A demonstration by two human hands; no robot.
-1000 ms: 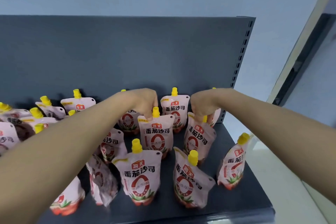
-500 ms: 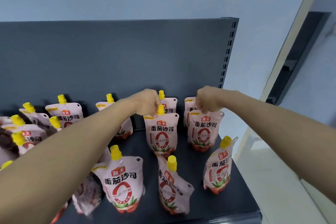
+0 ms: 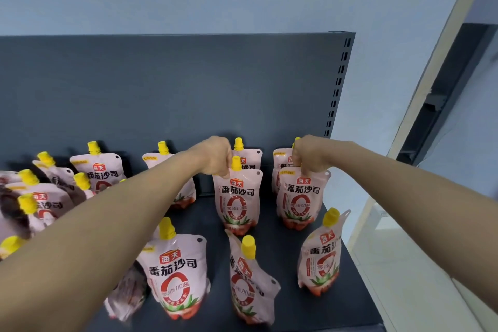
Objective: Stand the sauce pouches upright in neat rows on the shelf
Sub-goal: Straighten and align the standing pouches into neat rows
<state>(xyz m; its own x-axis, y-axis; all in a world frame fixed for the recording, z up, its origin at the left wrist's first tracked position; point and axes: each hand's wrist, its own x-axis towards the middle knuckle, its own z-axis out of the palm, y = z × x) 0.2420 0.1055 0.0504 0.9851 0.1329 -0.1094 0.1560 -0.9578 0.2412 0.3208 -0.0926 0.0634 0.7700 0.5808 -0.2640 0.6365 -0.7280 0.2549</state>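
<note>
Recorded a dark grey shelf (image 3: 350, 304) with a slotted back panel (image 3: 161, 89), viewed from above and in front. Counted pouches over most of the deck: a crowded, overlapping left-side cluster (image 3: 48, 197), several standing against the back panel, and three nearer the front edge. Found the front left pouch (image 3: 175, 277) upright and square to the viewer, the front middle pouch (image 3: 248, 291) turned and leaning, and the front right pouch (image 3: 320, 259) tilted near the right edge of the shelf.

Located two more pouches directly in front of the back row, side by side but apart, both upright with bases on the deck. Found the left hand (image 3: 215, 159) closed in a pinch on the top seam of the left-hand pouch (image 3: 237, 202), just beside its cap (image 3: 236, 164). Found the right hand (image 3: 310, 156) clamped likewise on the top of the right-hand pouch (image 3: 299, 202), with that pouch's cap hidden by the fingers.

Judged the pouches soft-walled, light to moderate in weight, and glossy enough to slip under a loose hold. Judged the flat top seam beside the spout the best place to hold: stiffer, and clear of the filled belly, prone to bulging or folding under a squeeze. Expected the base to carry each pouch upright only when set down flat.

Noted pinkish-white film, a red oval and red logo, bold dark lettering, tomato artwork at the base, a punched hole at one upper corner, and a yellow cap.
</note>
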